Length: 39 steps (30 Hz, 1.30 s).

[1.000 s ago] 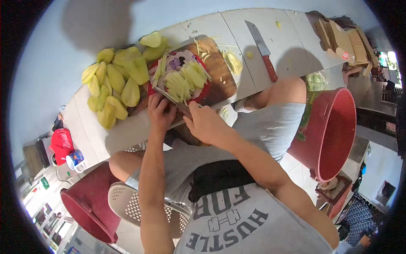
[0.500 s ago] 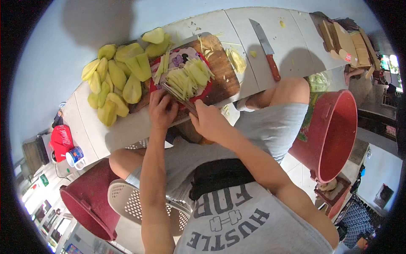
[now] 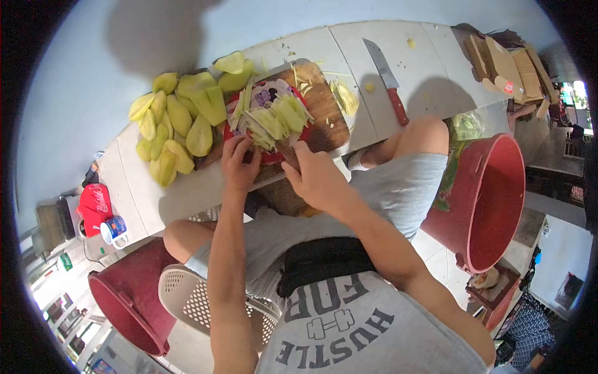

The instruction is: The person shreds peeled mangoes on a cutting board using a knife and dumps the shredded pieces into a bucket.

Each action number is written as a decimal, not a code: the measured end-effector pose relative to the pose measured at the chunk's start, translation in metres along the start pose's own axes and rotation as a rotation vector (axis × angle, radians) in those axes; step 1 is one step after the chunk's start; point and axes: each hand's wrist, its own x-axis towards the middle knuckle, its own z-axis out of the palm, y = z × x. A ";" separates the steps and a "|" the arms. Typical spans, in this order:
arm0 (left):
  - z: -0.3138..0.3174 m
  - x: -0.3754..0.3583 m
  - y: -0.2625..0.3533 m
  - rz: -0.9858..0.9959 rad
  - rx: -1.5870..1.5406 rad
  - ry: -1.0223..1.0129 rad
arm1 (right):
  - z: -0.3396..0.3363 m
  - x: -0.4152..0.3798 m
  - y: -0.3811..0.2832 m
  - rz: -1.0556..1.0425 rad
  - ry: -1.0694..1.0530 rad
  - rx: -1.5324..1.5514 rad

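My right hand (image 3: 316,174) is closed around the handle of a knife (image 3: 288,153), whose blade is angled over the near rim of a red plate (image 3: 272,157) with a cartoon print. Pale green cut strips (image 3: 274,121) are heaped on that plate, which rests on a wooden cutting board (image 3: 327,115). At the plate's near left edge, my left hand (image 3: 240,165) has its fingers curled together; whatever is between them is hidden. To its left lies a pile of peeled yellow-green fruit pieces (image 3: 179,115).
A second knife (image 3: 387,75) with a red-brown handle lies on the white tiled counter (image 3: 349,47). Red bins (image 3: 492,206) stand on both sides of me. Cardboard boxes (image 3: 504,65) sit at the far right, and a mug (image 3: 114,229) is at the left.
My right hand has drawn the knife away from my left fingers and turned its blade more upright. The whole view has shifted slightly, with the counter lower in the picture.
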 end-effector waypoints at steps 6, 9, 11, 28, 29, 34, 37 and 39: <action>-0.001 0.021 0.028 -0.442 -0.169 -0.047 | -0.021 0.012 0.013 -0.021 0.019 0.212; 0.003 0.027 0.028 -0.508 -0.334 0.032 | -0.024 0.015 0.017 -0.102 0.071 0.151; 0.000 0.025 0.031 -0.471 -0.160 0.203 | -0.025 0.015 0.022 -0.130 0.085 0.053; -0.013 0.048 0.094 0.060 0.263 -0.275 | -0.040 0.002 0.072 -0.372 0.070 -0.272; -0.013 0.051 0.093 0.053 0.296 -0.325 | -0.040 0.001 0.074 -0.385 0.082 -0.288; -0.001 0.059 0.063 -0.048 0.361 -0.410 | -0.044 -0.012 0.077 -0.341 0.025 -0.342; 0.006 0.057 0.029 -0.100 0.330 -0.329 | -0.060 -0.032 0.078 -0.340 0.038 -0.329; 0.006 0.059 0.016 -0.091 0.276 -0.254 | -0.072 -0.039 0.075 -0.221 0.014 -0.223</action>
